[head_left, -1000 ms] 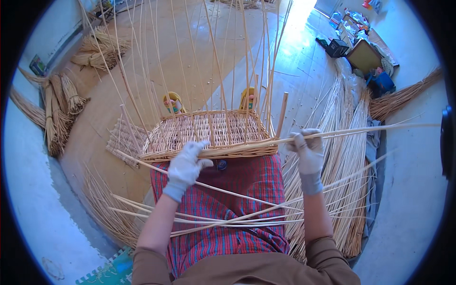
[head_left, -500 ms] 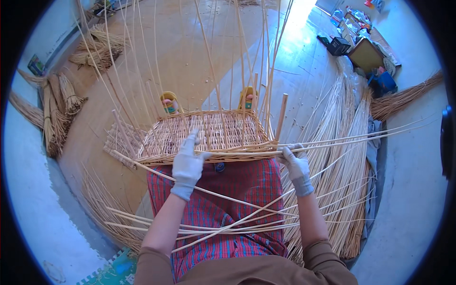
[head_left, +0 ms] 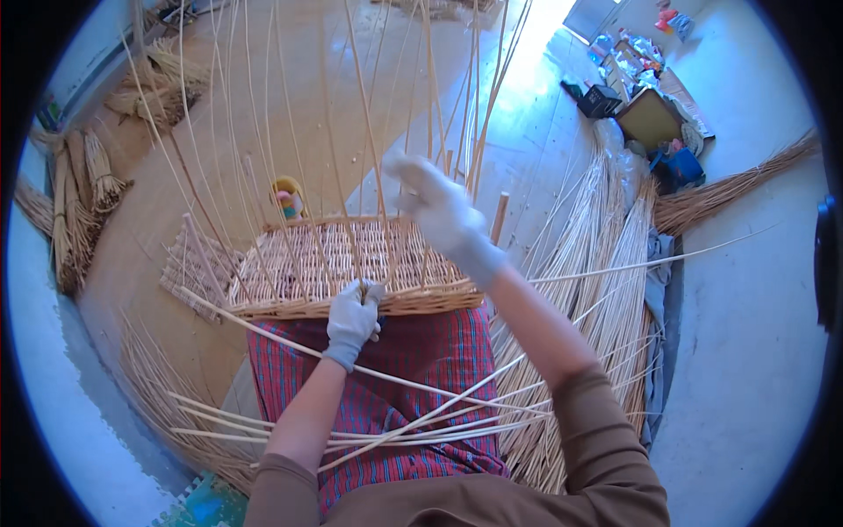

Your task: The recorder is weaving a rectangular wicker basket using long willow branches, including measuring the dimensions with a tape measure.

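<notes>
A woven wicker basket base (head_left: 307, 255) rests across my lap, with tall thin upright rods rising around it and thick corner posts. My gloved left hand (head_left: 354, 318) is closed at the middle of the near woven edge, pinching a wicker rod there. Above the right part of the base, my gloved right hand (head_left: 443, 211) is raised among the upright rods. It is smeared by motion, but the fingers look stretched out with the thumb apart, and nothing shows in them. A long pale rod (head_left: 615, 267) sticks out to the right from the near right corner.
Loose pale rods (head_left: 413, 432) cross my checked cloth (head_left: 290, 360). A large heap of long rods (head_left: 571, 386) lies on the right. Tied bundles (head_left: 83, 202) stand at the left wall. Boxes and bags (head_left: 650, 114) are piled at the far right.
My right hand has left the near right corner and risen up and left over the base. My left hand, earlier pointing over the edge, has come down and closed on it. The view has shifted slightly.
</notes>
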Available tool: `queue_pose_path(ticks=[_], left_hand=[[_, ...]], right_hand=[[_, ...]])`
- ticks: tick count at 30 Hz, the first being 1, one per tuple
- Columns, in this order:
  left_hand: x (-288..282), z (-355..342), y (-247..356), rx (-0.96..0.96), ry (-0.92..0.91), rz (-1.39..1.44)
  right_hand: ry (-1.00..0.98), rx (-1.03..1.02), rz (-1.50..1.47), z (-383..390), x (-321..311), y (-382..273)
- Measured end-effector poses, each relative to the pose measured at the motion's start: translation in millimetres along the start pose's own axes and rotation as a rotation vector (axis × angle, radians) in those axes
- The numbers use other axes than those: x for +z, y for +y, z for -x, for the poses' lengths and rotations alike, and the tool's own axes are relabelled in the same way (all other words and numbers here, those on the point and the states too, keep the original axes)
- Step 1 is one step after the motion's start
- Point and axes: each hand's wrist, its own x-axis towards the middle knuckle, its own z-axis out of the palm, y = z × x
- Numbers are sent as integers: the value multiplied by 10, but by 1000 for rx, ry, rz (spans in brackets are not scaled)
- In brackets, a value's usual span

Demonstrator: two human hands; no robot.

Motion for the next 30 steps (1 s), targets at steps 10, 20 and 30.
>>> queue_pose_path(ticks=[10, 20, 30], left_hand=[[-19, -153, 58, -139, 36, 45], [16, -175, 41, -138, -9, 188], [61, -17, 326, 113, 272, 149]], right_hand=[[439, 225, -226, 230, 857, -94], [889, 530, -993, 1791, 332, 72], [784, 660, -712, 1849, -520, 208]])
